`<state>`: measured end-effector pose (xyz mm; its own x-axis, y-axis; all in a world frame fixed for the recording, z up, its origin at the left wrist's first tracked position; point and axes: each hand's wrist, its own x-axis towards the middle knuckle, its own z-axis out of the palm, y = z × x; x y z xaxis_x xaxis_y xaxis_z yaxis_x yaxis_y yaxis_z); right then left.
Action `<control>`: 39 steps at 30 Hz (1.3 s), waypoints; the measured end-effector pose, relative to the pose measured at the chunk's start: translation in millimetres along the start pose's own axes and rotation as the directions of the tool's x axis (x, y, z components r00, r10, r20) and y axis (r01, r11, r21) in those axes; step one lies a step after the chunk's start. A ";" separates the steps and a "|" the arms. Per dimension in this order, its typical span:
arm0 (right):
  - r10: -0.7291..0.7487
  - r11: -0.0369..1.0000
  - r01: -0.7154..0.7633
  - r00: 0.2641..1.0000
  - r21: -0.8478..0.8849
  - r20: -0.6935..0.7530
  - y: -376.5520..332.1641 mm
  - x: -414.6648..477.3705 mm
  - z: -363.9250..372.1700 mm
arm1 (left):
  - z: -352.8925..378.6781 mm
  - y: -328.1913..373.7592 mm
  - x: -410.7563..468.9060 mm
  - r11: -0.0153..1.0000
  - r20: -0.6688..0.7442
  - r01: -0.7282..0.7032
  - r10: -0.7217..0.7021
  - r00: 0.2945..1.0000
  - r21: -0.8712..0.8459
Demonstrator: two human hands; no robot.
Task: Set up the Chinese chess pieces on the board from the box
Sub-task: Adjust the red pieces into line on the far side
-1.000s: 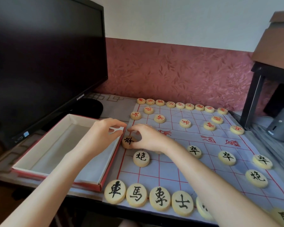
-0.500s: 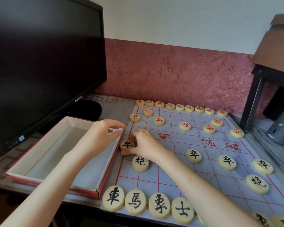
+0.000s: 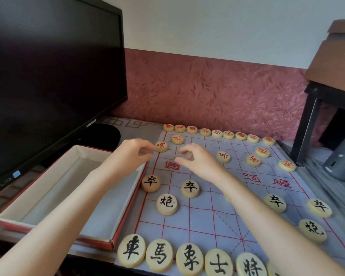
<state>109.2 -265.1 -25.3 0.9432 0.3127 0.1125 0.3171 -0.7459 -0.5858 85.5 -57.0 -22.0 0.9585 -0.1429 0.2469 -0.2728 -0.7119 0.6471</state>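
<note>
The pale blue chess board (image 3: 205, 214) with red lines lies on the desk. Red pieces line its far rows and black pieces its near rows. My left hand (image 3: 130, 155) reaches past the box corner; its curled fingertips touch the left edge of a red soldier piece (image 3: 161, 146) lying on the board's left line. My right hand (image 3: 200, 161) hovers just right of it, fingers apart and holding nothing; whatever lies beneath it is hidden. Behind my hands rest two black soldier pieces (image 3: 150, 183) (image 3: 190, 188) and a black cannon (image 3: 166, 204). The red-rimmed box (image 3: 48, 198) at left is empty.
A large black monitor (image 3: 48, 80) stands behind the box, its round base (image 3: 106, 136) near the board's far left corner. A dark table leg (image 3: 305, 128) and a grey cylinder (image 3: 343, 162) stand at the right. The near row of black pieces (image 3: 159, 254) sits at the desk's front edge.
My right hand released the leftmost black soldier and moved forward toward the red side. My left hand left the box corner and reached to the red soldier.
</note>
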 end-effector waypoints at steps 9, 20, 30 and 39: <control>0.130 0.986 -0.127 0.991 -0.105 0.016 50.5 45.8 -29.4 | 29.0 -10.4 89.7 0.947 0.115 0.071 -0.112 0.987 0.312; 0.189 0.936 -0.219 0.973 -0.277 -0.131 49.0 74.3 -4.5 | 56.9 -12.6 117.8 0.889 -0.063 0.305 -0.302 0.951 0.341; 0.230 0.971 -0.235 0.969 0.047 0.095 59.9 79.4 -7.0 | 55.4 -24.8 124.5 0.987 0.263 0.100 -0.131 0.956 0.128; 0.186 0.975 -0.187 0.982 -0.121 -0.020 59.3 75.5 -3.6 | 55.0 -36.6 120.4 0.977 0.020 0.190 -0.193 0.981 0.100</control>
<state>199.6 -287.8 -48.6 0.9875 0.1569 0.0175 0.1449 -0.8566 -0.4953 215.5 -86.0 -55.6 0.9945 -0.0165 0.1030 -0.0759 -0.7913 0.6067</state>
